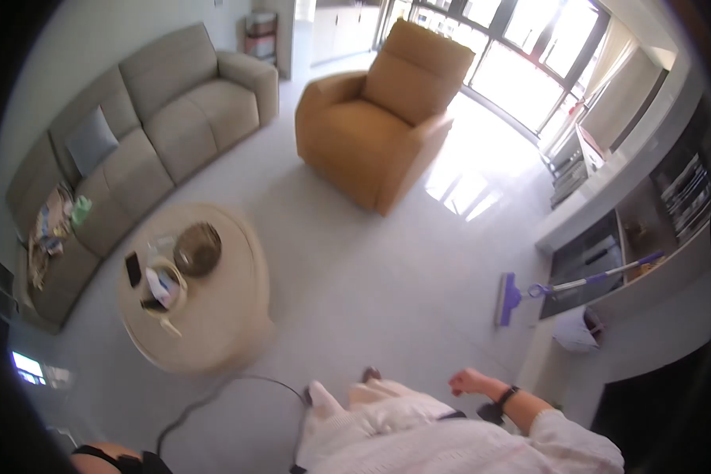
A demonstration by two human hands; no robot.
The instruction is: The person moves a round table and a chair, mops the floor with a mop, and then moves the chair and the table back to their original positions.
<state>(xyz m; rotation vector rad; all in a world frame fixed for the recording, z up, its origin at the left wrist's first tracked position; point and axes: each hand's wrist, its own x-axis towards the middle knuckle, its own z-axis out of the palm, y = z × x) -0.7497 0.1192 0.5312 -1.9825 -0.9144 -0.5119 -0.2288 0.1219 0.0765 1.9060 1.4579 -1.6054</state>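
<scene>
My right hand [468, 383] hangs in front of my body at the lower middle, with its fingers curled in and nothing seen in them. A black band circles that wrist. It touches no object; the nearest one is a purple sponge mop [507, 300], tilted against the TV cabinet to the right. Of my left arm only a piece with a black strap [95, 453] shows at the bottom left corner; the hand itself is outside the picture. A dark cable [183, 412] runs across the floor between that arm and my feet.
A round coffee table [213, 324] holds a brown glass bowl [197, 250], a phone [133, 269] and a tissue holder [166, 286]. Behind it curves a grey sofa [189, 126] with clothes. An orange armchair [371, 134] stands ahead. A white bag [574, 330] sits by the TV cabinet.
</scene>
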